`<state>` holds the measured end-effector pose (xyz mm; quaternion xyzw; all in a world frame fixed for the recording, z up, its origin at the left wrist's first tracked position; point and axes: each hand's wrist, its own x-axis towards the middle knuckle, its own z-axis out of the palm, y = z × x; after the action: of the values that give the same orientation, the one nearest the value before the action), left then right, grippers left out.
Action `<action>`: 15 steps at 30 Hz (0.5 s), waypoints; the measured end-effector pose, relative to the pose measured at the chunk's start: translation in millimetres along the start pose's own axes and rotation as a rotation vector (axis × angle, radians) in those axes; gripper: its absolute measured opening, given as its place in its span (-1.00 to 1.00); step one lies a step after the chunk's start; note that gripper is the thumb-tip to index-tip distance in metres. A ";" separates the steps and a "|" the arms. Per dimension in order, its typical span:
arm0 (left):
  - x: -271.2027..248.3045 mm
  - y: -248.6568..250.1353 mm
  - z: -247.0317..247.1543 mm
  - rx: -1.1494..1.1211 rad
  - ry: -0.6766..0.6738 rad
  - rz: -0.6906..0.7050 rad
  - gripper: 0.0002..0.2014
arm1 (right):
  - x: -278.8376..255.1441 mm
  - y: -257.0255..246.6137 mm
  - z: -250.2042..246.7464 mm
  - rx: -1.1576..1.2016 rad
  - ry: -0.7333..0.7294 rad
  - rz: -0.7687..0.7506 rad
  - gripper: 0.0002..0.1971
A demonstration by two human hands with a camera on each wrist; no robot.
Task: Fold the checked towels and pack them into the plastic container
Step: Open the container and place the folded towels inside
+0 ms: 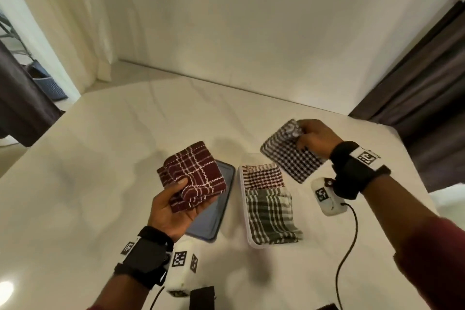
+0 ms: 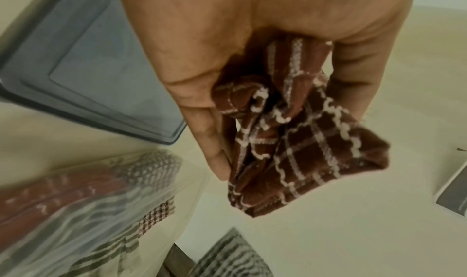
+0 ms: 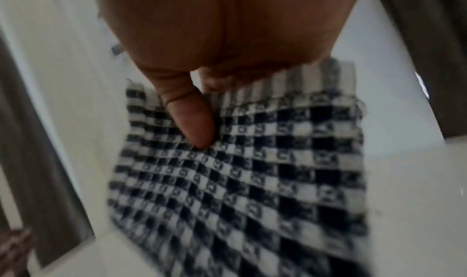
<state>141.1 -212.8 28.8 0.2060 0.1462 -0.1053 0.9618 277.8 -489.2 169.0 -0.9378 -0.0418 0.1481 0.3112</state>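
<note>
My left hand (image 1: 176,199) holds a folded maroon towel with white checks (image 1: 193,173) above the table, thumb on top; the left wrist view shows the maroon towel (image 2: 303,151) bunched in my fingers (image 2: 215,157). My right hand (image 1: 312,138) pinches a folded black-and-white checked towel (image 1: 289,156) in the air over the far end of the clear plastic container (image 1: 245,209). In the right wrist view my thumb (image 3: 192,119) presses on the black-and-white towel (image 3: 252,171). A red-and-white checked towel (image 1: 264,177) and a green-and-white one (image 1: 271,219) lie folded inside the container.
The container's dark lid (image 1: 214,206) lies flat on the white table (image 1: 100,184) under my left hand, left of the container. A black cable (image 1: 349,241) trails from my right wrist. Dark curtains (image 1: 427,83) hang at the right, a wall stands behind.
</note>
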 end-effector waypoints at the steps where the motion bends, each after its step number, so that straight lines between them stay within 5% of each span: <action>1: -0.2 0.3 -3.0 0.000 0.000 0.000 -0.28 | 6.5 2.8 2.9 -0.160 -0.067 0.028 -0.73; 4: -1.4 0.4 -2.8 0.002 -0.029 -0.004 -0.07 | 25.8 2.3 32.2 -0.396 -0.284 0.033 -0.77; 7: -4.2 1.2 2.1 0.040 -0.043 -0.031 -0.15 | 50.4 5.5 67.2 -0.507 -0.409 0.022 -0.72; 10: -10.1 5.1 5.8 0.067 -0.038 -0.053 -0.29 | 67.6 9.8 93.9 -0.558 -0.458 0.028 -0.67; 15: -14.1 5.4 9.6 0.135 0.010 -0.095 -0.12 | 73.0 23.3 110.0 -0.630 -0.437 0.016 -0.63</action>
<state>131.6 -210.0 43.7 0.2638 0.1530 -0.1592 0.9390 313.6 -432.6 52.8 -0.9341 -0.1432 0.3268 -0.0099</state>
